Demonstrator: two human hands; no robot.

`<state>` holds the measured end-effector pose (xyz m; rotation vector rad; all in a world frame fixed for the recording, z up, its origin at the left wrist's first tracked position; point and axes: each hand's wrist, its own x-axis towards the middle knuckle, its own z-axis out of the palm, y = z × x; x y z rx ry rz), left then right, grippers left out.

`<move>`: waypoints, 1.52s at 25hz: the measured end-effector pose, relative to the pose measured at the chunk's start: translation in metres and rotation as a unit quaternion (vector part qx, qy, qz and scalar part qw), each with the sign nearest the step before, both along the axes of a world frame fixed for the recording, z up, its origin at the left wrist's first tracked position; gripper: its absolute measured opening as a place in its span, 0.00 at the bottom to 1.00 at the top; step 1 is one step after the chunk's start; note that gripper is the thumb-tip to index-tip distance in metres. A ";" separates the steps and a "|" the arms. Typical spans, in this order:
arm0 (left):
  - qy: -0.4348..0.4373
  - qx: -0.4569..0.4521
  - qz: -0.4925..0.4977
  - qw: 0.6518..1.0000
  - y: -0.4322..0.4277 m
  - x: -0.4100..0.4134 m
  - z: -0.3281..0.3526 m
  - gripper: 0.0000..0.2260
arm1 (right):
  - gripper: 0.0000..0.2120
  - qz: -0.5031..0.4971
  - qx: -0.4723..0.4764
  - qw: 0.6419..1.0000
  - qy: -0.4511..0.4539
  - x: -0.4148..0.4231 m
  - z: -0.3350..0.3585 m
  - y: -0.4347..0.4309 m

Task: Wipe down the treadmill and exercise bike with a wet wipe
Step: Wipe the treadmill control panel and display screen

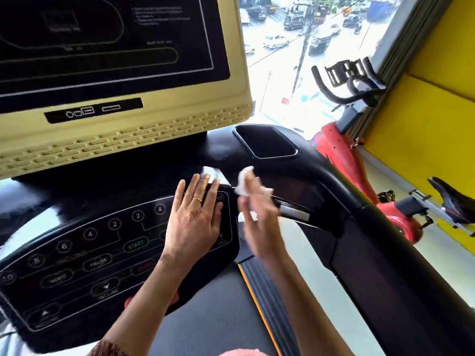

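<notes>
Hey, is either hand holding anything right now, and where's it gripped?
The right hand holds a crumpled wet wipe by its lower part; blur hides the exact grip. The left hand holds nothing, resting flat on the treadmill control panel.

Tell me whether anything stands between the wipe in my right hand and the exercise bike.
Yes. The treadmill's black side arm runs between the wet wipe, held in the right hand, and the red exercise bike. The bike stands beyond that arm, beside the yellow wall.
</notes>
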<state>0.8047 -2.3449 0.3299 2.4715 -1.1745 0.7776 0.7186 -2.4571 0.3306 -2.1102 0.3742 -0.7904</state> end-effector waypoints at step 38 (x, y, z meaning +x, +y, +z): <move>0.133 -0.172 0.056 0.974 0.008 -0.056 -0.009 0.20 | 0.16 -0.015 0.032 0.988 -0.152 -0.029 -0.020 0.012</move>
